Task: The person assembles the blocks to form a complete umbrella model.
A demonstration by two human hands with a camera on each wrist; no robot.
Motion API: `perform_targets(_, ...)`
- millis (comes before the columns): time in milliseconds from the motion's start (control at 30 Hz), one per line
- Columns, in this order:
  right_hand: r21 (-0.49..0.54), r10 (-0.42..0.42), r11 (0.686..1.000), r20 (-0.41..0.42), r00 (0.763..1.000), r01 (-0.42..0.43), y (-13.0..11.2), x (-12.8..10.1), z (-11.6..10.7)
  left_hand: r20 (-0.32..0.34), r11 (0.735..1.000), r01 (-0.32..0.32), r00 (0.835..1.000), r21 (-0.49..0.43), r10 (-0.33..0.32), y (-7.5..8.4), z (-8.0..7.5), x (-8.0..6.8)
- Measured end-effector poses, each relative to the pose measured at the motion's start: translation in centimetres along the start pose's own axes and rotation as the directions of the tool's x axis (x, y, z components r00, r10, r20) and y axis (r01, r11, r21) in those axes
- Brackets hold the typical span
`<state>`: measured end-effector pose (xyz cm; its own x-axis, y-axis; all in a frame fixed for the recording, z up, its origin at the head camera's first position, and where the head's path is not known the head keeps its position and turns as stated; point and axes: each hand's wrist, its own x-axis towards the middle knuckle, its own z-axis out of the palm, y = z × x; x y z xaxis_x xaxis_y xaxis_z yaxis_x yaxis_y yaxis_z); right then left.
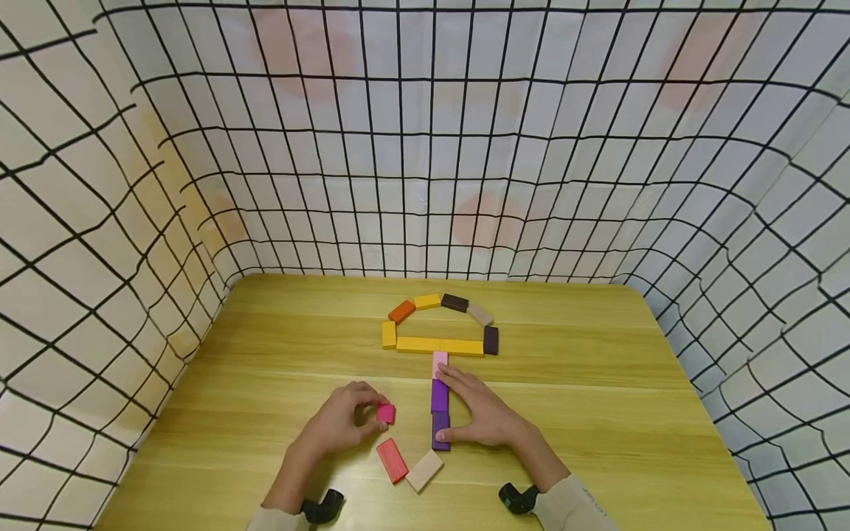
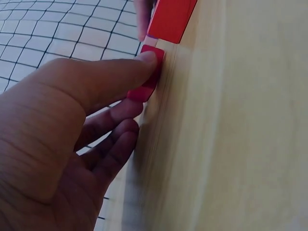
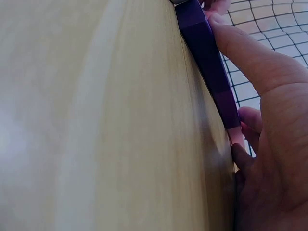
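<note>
My left hand (image 1: 337, 422) pinches a small bright pink block (image 1: 386, 414) between thumb and fingers, low over the table left of a column of blocks. In the left wrist view the thumb lies over this block's face. My right hand (image 1: 488, 414) spans the column with fingers spread. Its thumb touches the near dark purple block (image 1: 440, 422), and its fingertips rest at the light pink block (image 1: 439, 358) at the far end. Between these two lies a purple block (image 1: 440, 396). A red block (image 1: 392, 461) and a pale wooden block (image 1: 425, 471) lie at angles nearer me.
Beyond the column, two yellow blocks (image 1: 417, 345) form a straight bar. An arch of yellow, orange, dark and pale blocks (image 1: 428, 302) curves behind it. The wooden table (image 1: 584, 391) is bordered by white walls with black netting (image 1: 425, 184) at the back and sides.
</note>
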<state>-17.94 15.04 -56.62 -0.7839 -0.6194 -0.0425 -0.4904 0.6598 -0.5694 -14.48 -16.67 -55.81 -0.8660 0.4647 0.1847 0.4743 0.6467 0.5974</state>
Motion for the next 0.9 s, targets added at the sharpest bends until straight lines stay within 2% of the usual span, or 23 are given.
perform_targets(300, 0.003, 0.011, 1.0, 0.006, 1.0, -0.011, 0.08, -0.01, 0.11, 0.016, 0.997, -0.072, 0.997, -0.025, 0.072, 0.15, -0.01, -0.55)
perform_targets(600, 0.001, 0.014, 1.0, 0.003, 1.0, -0.014, 0.22, -0.04, 0.06, 0.057, 0.995, -0.086, 0.994, -0.051, 0.088, 0.04, -0.08, -0.67)
perform_targets(900, -0.013, 0.003, 1.0, -0.001, 1.0, -0.003, 0.21, 0.0, 0.14, 0.092, 0.996, -0.069, 0.993, -0.056, 0.074, 0.24, -0.4, -0.84)
